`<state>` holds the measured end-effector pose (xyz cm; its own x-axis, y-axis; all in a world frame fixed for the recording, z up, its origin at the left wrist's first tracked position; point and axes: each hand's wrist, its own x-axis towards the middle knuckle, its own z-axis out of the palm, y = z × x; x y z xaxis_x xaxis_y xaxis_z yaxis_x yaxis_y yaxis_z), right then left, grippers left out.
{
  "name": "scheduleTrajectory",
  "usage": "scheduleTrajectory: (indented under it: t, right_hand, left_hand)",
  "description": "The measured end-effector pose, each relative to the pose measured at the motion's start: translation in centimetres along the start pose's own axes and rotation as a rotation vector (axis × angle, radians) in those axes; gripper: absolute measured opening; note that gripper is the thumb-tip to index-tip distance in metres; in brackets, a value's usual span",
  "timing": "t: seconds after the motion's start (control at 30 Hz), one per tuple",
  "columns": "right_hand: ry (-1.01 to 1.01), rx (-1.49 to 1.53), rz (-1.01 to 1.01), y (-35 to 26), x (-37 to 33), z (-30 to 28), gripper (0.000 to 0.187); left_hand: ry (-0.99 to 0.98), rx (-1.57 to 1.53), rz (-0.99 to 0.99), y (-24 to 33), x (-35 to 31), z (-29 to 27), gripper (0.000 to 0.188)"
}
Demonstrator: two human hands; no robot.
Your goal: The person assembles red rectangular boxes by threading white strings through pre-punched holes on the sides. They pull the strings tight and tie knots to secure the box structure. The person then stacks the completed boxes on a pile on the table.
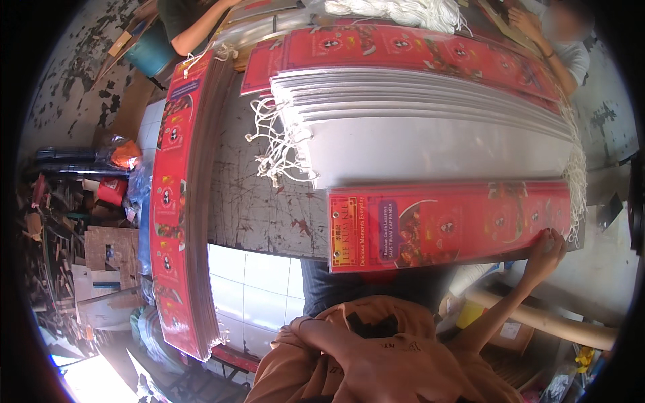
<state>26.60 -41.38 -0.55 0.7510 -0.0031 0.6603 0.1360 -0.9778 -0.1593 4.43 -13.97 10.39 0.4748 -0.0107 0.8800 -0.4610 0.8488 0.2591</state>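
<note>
A long red printed banner (443, 228) with metal eyelets at its left end lies along the near edge of the table (269, 195). My right hand (549, 252) is at the banner's right end, fingers closed on its lower corner beside some white cords. What those fingertips pinch is partly hidden. Bent in front of my chest, my left arm brings my left hand (403, 376) close to the lower edge, its fingers hidden. Just beyond the red banner lies a fanned stack of banners (437, 148), pale backs up, with white cords (279, 144) at both ends.
More red banners (403, 47) lie at the table's far side, near a white cord bundle (396, 9). A tall red stack (171, 208) stands along the left. Two other people's arms (201, 30) show at the far side. Scrap wood (111, 255) clutters the left.
</note>
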Motion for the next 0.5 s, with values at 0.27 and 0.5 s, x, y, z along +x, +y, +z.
scheduleTrajectory:
  t: [0.27, 0.5]
  right_hand:
    - [0.004, 0.026, 0.083, -0.4, 0.1, 0.8, 0.028]
    - [0.019, 0.038, 0.040, 0.0, -0.1, 1.3, 0.028]
  left_hand:
    - [0.069, -0.043, 0.126, -2.8, -0.2, 1.7, 0.074]
    - [0.102, -0.098, 0.203, -3.9, 0.7, 2.1, 0.072]
